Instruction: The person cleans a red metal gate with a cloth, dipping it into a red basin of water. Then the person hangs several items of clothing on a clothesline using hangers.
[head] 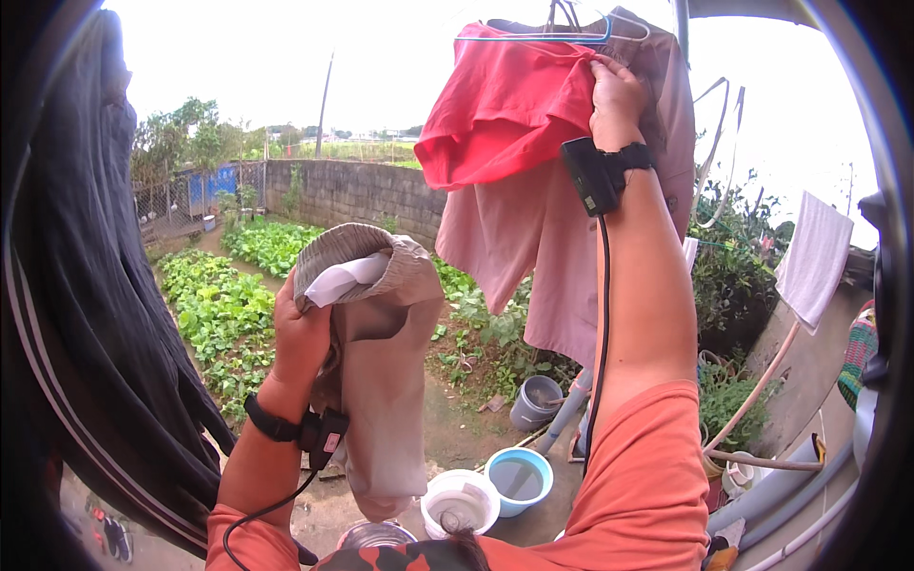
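Note:
My left hand (298, 325) grips beige trousers (389, 400) at their gathered elastic waistband. The waist gapes towards me with white lining showing, and the legs hang down. Up high, my right hand (615, 100) pinches the upper corner of a red garment (507, 107), close to a blue-and-white clothes hanger (535, 38). The red cloth hangs from about the hanger's bar; how it is fastened there is unclear. Behind it hangs a dusty-pink buttoned garment (493, 228), partly covered by the red cloth and my right arm. Each wrist carries a strapped black device with a cable.
A dark garment with white stripes (86, 250) hangs close on the left. Below stand a white bucket (460, 524), a blue-rimmed basin of water (546, 482) and a grey bucket (525, 421). Vegetable beds (221, 314) and a block wall (357, 187) lie beyond. A white cloth (814, 260) hangs right.

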Available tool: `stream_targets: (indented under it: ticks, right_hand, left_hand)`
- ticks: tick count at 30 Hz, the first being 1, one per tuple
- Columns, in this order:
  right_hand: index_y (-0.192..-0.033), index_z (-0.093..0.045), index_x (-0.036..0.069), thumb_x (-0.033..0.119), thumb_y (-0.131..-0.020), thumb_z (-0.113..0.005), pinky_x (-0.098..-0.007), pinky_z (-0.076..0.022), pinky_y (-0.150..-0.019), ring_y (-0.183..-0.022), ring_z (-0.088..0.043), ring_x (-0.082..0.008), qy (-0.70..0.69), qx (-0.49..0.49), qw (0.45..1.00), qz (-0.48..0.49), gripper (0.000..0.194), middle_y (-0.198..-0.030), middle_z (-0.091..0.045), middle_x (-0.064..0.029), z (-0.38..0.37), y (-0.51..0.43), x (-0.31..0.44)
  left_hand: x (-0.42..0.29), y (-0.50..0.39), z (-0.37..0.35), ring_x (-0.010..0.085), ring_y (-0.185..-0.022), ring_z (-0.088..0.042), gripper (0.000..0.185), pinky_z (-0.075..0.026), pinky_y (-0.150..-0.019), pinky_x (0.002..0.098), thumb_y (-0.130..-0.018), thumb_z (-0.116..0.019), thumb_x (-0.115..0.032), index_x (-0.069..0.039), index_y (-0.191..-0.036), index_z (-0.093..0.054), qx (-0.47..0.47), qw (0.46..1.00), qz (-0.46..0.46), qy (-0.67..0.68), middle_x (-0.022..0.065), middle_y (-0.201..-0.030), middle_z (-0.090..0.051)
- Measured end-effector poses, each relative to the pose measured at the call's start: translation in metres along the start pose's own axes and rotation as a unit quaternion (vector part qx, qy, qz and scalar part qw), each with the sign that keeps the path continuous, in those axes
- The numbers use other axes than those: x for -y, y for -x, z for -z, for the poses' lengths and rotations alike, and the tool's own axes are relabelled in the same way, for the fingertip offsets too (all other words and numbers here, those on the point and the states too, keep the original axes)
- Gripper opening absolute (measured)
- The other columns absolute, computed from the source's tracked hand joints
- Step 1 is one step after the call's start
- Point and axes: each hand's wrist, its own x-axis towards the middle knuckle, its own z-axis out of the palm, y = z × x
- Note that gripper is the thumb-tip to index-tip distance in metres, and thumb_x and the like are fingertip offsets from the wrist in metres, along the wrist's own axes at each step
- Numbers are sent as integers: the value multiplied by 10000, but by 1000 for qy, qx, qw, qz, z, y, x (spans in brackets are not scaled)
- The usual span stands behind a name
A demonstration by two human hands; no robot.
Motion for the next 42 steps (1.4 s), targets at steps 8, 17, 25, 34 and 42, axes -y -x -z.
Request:
stream_targets:
  ticks: [8, 17, 25, 34, 42]
  right_hand:
    - [-1041, -685, 8, 68, -895, -675, -249, -568, -741, -808, -691, -126, 72, 393, 900, -172, 158, -951, -722, -77, -1, 68, 9]
    - [-980, -695, -12, 77, -863, -652, -270, -524, -728, -777, -651, -119, -60, 629, 771, -83, 153, -841, -711, -71, -8, 231, 80]
    - [-1146, -662, 62, 232, -964, -604, -289, -540, -732, -894, -666, -154, 138, -39, 924, 355, 256, -1013, -700, -92, 59, 50, 120]
    - [-1125, -672, -32, 250, -907, -614, -303, -480, -840, -924, -629, -167, 228, 104, 963, 101, 362, -987, -699, -123, 67, -71, 66]
    - [-1114, -682, -63, 327, -916, -645, -328, -468, -795, -897, -613, -179, 315, 195, 928, 37, 438, -975, -698, -104, 28, -71, 58]
  left_hand:
    - [-20, -1, 6, 158, -1002, -639, 325, -498, -912, 292, -938, -599, -58, 21, -1252, -566, 31, 997, -54, -34, 70, -1094, -682]
    - [-9, -3, -64, 200, -1181, -563, 531, -455, -1006, 339, -862, -700, -128, -19, -1346, -510, 189, 982, 21, -6, 115, -1341, -545]
    - [20, 13, -30, 199, -1020, -658, 259, -529, -922, 337, -971, -550, -67, 35, -1200, -618, 62, 967, 56, 242, 112, -1134, -675]
    - [33, 31, 67, 135, -971, -639, 262, -517, -841, 294, -981, -537, -181, 6, -1133, -639, -48, 997, 42, 53, 52, -1072, -674]
    - [-6, 10, 85, 127, -944, -642, 232, -522, -832, 282, -974, -567, -136, 5, -1144, -639, -41, 998, -13, 35, 51, -1064, -681]
